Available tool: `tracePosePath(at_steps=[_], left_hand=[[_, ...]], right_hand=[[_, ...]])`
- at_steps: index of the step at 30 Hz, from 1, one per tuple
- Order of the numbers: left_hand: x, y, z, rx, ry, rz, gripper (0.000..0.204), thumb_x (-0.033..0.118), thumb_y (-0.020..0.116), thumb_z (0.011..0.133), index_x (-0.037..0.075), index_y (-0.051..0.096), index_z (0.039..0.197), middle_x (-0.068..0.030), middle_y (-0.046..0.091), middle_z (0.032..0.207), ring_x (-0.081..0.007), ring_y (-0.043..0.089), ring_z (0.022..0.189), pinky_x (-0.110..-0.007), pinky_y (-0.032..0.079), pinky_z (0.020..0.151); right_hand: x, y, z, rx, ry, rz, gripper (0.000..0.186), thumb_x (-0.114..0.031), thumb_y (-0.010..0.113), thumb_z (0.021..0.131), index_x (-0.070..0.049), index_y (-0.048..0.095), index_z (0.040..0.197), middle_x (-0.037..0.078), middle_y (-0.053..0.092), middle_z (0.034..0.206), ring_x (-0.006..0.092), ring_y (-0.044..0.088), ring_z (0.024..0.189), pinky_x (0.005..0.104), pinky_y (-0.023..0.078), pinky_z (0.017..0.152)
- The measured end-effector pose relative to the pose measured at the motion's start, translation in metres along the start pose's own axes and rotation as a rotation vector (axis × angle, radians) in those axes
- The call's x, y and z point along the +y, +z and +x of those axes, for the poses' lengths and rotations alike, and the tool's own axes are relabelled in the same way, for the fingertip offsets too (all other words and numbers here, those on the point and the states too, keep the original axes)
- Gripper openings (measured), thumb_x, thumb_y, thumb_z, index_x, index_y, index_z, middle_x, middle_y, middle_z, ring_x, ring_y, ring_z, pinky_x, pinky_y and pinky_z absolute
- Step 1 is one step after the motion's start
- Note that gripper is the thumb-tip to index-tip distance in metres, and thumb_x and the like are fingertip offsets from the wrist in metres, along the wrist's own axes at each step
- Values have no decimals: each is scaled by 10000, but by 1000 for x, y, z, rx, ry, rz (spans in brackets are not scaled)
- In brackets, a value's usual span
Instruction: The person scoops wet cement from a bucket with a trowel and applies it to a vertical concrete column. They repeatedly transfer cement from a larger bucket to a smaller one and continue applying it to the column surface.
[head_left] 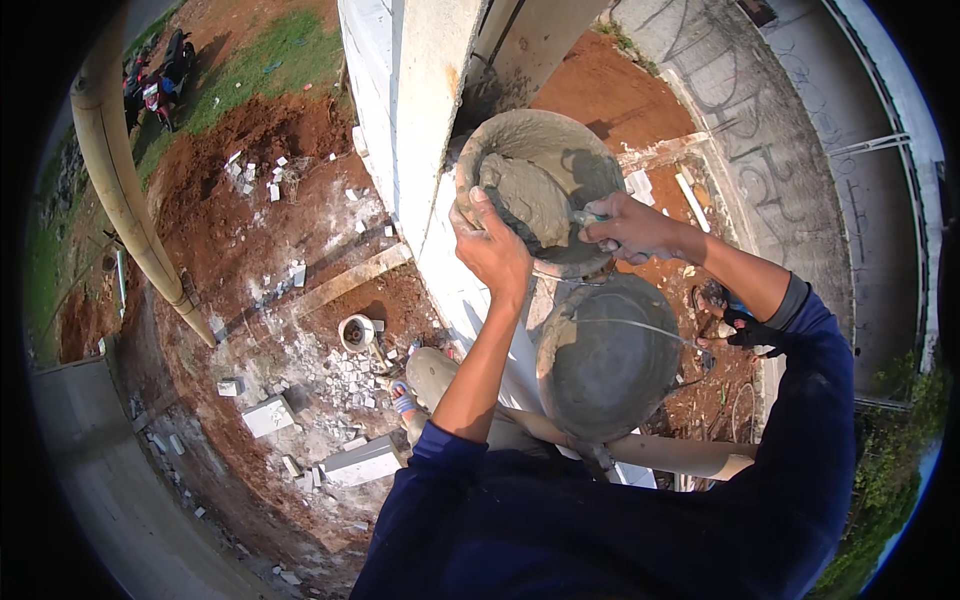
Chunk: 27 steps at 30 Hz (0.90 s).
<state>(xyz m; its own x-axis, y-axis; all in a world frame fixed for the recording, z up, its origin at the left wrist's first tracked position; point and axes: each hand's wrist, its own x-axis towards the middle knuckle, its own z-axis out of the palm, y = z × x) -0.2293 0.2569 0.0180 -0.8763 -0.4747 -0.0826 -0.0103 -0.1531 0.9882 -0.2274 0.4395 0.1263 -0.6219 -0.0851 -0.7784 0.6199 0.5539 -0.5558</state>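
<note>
A round, mortar-caked bucket (592, 135) is tilted toward me beside the top of the white wall, with thick wet grey mortar (530, 190) inside. My left hand (496, 248) grips its left rim, thumb over the edge and fingers on the outside. At the right side of the bucket, my right hand (642, 230) is closed around the handle of a trowel (582, 216); its blade is at the mortar and mostly hidden by it. Just below hangs or stands a second dark bucket (615, 370) with a wire handle, smeared with mortar on its left side; what supports it is hidden.
The white block wall (425, 210) and a concrete column (425, 80) rise beside the bucket. Bamboo poles (130, 190) stand at left and cross below me (680, 455). Far below lie red soil, broken blocks (268, 416) and a white pail (356, 332). Another person's foot (712, 300) shows at right.
</note>
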Motion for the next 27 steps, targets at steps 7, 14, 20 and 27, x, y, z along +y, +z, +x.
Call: tracePosePath(at_steps=[7,14,20,27], left_hand=[[1,-2,-2,-40,-51,-48,561,400,556,1104,-118,599,1316,-217,708,1132,-274,645,1023,-414,498,943],[1,-1,-3,-14,-39,-74,581,391,559,1103,-141,582,1334,-249,692,1203,-286,639,1070,-416,485,984],[0,-1,-1,10,-20,-9,525,355,547,1110,-122,611,1319,-265,711,1201,-320,665,1066,-429,497,969],[-4,0,1,-15,17,6,524,353,544,1111,-120,603,1330,-259,713,1197,-337,668,1060,-438,497,970]], right_hand=[[14,-11,-11,-35,17,187,144,-209,667,980,-94,595,931,-26,497,697,46,397,472,245,281,383],[-23,-35,-26,66,-97,285,172,-202,628,1004,-86,580,886,-41,484,642,36,376,422,221,276,342],[-82,-40,16,306,-393,39,235,-237,640,970,-2,635,954,86,650,784,181,626,578,353,512,488],[-87,-18,54,818,-453,-664,336,-226,612,955,85,642,1077,312,702,1070,501,656,1061,556,535,902]])
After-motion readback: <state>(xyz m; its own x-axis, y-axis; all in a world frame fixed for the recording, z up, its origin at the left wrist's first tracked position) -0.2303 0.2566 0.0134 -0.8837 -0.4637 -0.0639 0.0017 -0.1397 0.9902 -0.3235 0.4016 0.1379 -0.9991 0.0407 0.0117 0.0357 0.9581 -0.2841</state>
